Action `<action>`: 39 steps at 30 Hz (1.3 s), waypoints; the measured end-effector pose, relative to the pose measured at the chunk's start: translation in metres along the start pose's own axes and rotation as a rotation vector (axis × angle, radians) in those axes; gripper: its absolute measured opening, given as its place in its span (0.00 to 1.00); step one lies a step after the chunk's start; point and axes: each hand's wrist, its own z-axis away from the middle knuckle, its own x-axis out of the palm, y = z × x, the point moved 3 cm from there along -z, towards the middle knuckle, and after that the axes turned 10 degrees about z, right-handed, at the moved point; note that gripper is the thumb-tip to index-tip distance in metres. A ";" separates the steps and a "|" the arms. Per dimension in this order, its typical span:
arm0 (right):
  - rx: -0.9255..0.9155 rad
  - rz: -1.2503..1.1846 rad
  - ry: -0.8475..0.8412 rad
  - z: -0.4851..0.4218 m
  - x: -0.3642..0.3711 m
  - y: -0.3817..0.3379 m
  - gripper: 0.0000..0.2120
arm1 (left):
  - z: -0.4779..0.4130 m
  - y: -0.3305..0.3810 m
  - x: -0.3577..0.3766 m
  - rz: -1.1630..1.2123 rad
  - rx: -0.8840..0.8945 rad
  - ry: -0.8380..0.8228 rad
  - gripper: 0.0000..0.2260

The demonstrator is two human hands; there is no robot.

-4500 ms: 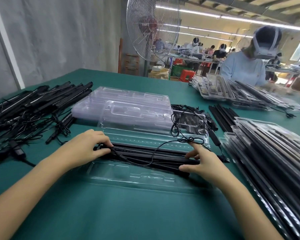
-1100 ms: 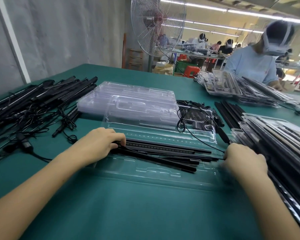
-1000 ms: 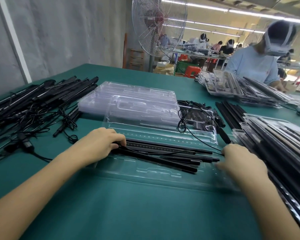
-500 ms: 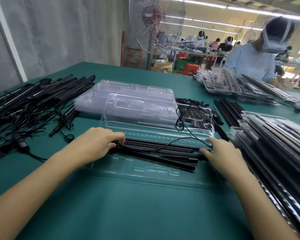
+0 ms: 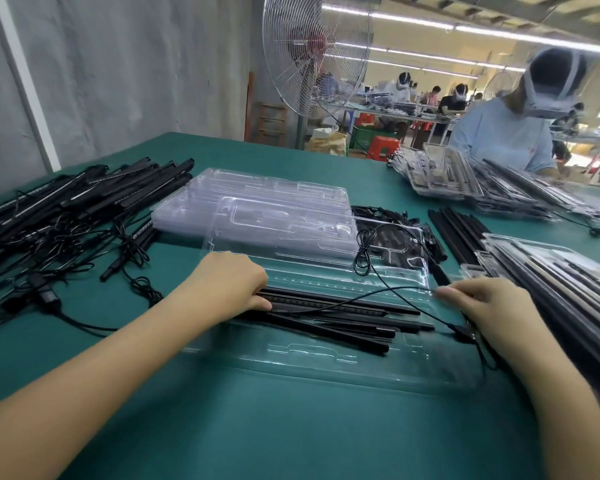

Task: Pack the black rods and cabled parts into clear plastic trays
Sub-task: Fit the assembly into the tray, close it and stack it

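Observation:
A clear plastic tray (image 5: 291,356) lies open on the green table in front of me. Several black rods (image 5: 329,322) lie lengthwise in it, the nearest ones slanted. My left hand (image 5: 231,284) curls over the rods' left ends and holds them down. A thin black cable (image 5: 378,294) arcs from those ends to the right, where my right hand (image 5: 492,306) pinches it at the tray's right end. A coiled part of the cable (image 5: 363,252) rests on the tray's raised lid. A small black plug (image 5: 464,332) lies under my right hand.
A stack of empty clear trays (image 5: 257,199) stands behind the open one. Loose rods with tangled cables (image 5: 77,209) cover the left. Filled trays (image 5: 555,289) are stacked at the right, bare rods (image 5: 454,230) beside them. Another person (image 5: 499,136) works opposite; a fan (image 5: 316,53) stands beyond.
My right hand has slid off the rods' right ends to the tray's right end, drawing the cable out with it. My left hand has stayed on the rods' left ends.

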 end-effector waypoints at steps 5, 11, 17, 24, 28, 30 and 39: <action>-0.040 -0.185 -0.060 0.006 -0.018 -0.003 0.06 | -0.010 0.003 -0.002 0.002 0.032 -0.046 0.16; -0.089 -0.034 -0.312 0.007 -0.016 -0.001 0.06 | -0.019 0.006 0.006 0.391 0.140 -0.217 0.10; 0.004 0.211 -0.580 0.011 0.003 0.012 0.10 | -0.019 0.001 0.005 0.519 0.142 -0.244 0.11; 0.057 0.393 -0.605 0.011 0.022 0.001 0.11 | -0.010 0.003 -0.005 0.489 0.092 -0.275 0.14; 0.047 0.471 -0.603 0.016 0.024 -0.005 0.13 | -0.006 0.019 -0.005 0.366 0.118 -0.207 0.12; 0.051 0.490 -0.600 0.018 0.027 -0.008 0.14 | -0.006 0.030 -0.003 0.416 0.170 -0.168 0.11; 0.089 0.517 -0.611 0.018 0.028 -0.010 0.15 | 0.001 0.035 0.016 0.448 0.261 -0.103 0.12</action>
